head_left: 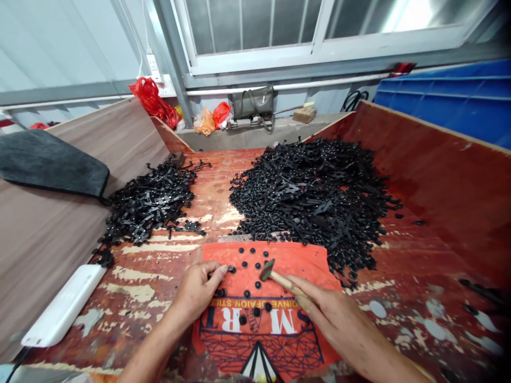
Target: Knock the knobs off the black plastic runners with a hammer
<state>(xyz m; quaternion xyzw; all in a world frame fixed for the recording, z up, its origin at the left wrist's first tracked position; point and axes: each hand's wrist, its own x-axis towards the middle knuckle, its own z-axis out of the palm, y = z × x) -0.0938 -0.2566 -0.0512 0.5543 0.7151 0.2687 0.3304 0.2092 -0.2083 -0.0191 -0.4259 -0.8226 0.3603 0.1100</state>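
Observation:
My right hand [325,308] grips the wooden handle of a small hammer [293,287], its metal head held over the orange printed cloth [307,260]. Several small round black parts [257,285] lie scattered on that cloth. At the cloth's left side, my left hand [202,284] is closed in a pinch, thumb and forefinger on one small black round part [231,269]. Another black part sits under the left fingers, partly hidden. Behind the cloth rises a large heap of black strips and studs [307,191].
A smaller heap of black pieces [149,202] lies left, beside a white power strip [64,306]. Wooden boards [435,170] wall both sides. A dark cloth-like piece [51,162] hangs over the left board. A blue crate [447,98], a bag and red plastic bags stand behind.

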